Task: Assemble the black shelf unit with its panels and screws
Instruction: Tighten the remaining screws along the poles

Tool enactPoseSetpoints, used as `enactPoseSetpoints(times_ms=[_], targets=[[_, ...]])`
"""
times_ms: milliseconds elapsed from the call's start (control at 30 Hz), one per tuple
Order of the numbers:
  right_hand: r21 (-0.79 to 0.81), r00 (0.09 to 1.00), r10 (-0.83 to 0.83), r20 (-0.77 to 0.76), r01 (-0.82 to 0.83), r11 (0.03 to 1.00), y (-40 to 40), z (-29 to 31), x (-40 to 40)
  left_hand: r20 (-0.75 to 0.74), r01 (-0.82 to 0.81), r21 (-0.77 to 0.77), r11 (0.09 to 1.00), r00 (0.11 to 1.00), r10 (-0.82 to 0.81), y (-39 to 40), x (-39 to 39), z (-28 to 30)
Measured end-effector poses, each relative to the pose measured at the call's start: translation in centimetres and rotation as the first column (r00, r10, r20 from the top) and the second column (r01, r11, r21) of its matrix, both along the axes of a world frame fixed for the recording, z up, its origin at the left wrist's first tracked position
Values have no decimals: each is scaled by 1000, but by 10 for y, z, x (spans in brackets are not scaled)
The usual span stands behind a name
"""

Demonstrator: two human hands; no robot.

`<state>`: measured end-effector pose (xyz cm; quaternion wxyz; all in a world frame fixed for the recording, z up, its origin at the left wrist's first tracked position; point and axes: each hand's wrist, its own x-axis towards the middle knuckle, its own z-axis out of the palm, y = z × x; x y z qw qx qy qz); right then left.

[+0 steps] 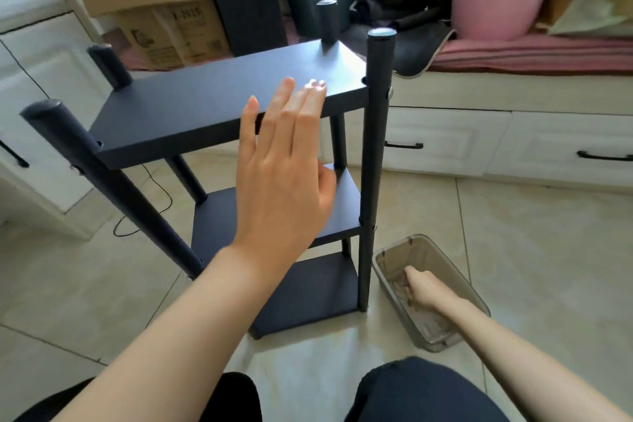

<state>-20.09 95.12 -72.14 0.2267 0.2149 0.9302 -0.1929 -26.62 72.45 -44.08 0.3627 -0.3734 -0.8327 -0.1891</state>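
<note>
Three panels were already mounted on the black shelf unit with round posts (375, 134), which stood upright on the tiled floor (548, 233) just beyond the left hand (281, 175). That hand hung over the near edge of the top black panel (219, 103), fingers straight and together, holding nothing; contact with the panel unclear. Right hand (423, 288) was down inside the smoky translucent plastic bin (476, 301), just right of the near-right post, fingers hidden, so can't tell whether it gripped anything. Judged step: fetching a screw. Advice: press the left palm flat on the top panel to steady the frame, pick one screw only, and seat it square in the post hole before tightening.
</note>
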Motion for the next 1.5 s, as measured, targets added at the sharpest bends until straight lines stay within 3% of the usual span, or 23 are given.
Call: enactPoseSetpoints(times_ms=[133,267,433,500,567,633,733,933,1000,1067,1133,1200,1267,1367,1500], targets=[[5,988,12,-153,-11,1000,-12,50,14,84,102,-10,995,991,-101,-23,4,3],[-29,960,0,-281,-9,1000,-30,106,26,176,212,109,971,958,-229,-51,12,5],[-125,898,-18,-439,-41,991,-64,181,34,-28,256,227,940,966,-257,-91,10,18],[-142,865,-5,-502,-76,987,-80,208,35,-168,245,319,916,965,-199,-106,5,23],[-172,840,-5,-543,-106,980,-97,236,34,-201,177,429,886,975,-98,-121,-3,27],[-182,824,13,-567,-141,973,-114,260,29,-72,94,546,832,995,-65,-133,-9,27],[-245,798,12,-602,-199,949,-137,289,17,203,-24,703,711,965,-168,-145,-15,24],[-376,745,-64,-665,-260,889,-175,321,-12,473,-197,720,666,841,-262,-165,-36,8],[-423,742,-100,-662,-260,868,-182,320,-15,577,-205,687,697,737,-353,-169,-43,5],[-464,741,-135,-658,-258,847,-186,314,-16,703,-179,646,742,519,-487,-177,-51,-1],[-498,727,-184,-662,-242,833,-186,303,-16,820,-147,537,831,323,-473,-186,-59,-9],[-491,710,-202,-674,-227,841,-183,293,-18,882,-101,440,893,239,-407,-193,-64,-18],[-454,703,-181,-688,-221,863,-179,288,-20,883,-109,432,895,254,-395,-194,-67,-22],[-442,677,-184,-712,-229,867,-175,287,-26,861,-106,428,897,349,-370,-190,-69,-22],[-449,658,-200,-726,-234,862,-174,286,-30,860,-47,405,913,357,-363,-185,-66,-18]])
